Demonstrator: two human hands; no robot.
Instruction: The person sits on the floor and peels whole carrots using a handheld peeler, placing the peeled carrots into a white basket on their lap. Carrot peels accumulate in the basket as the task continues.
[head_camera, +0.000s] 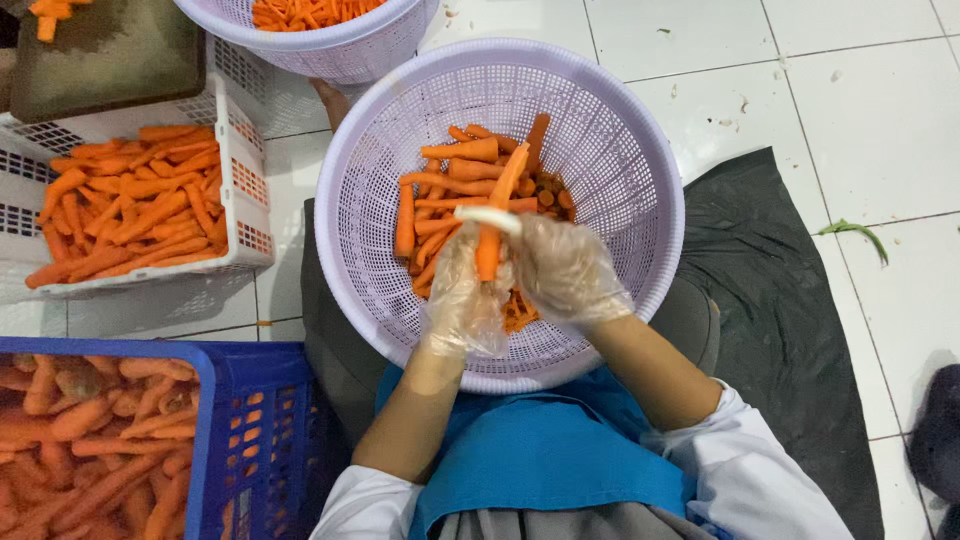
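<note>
Both my hands wear thin clear plastic gloves and meet over a round lilac basket (640, 200) on my lap. My left hand (465, 290) grips the lower end of a long carrot (497, 215) that points up and away. My right hand (570, 268) holds a white peeler (488, 217), whose head lies across the carrot's middle. Peeled carrots and orange peelings (445, 190) lie in the bottom of the basket under my hands.
A white crate (245, 170) of peeled carrots stands at the left. A blue crate (245, 420) of unpeeled carrots sits at lower left. A second lilac basket (340, 45) with cut carrot is at the top. A dark mat (780, 300) covers the white tiled floor.
</note>
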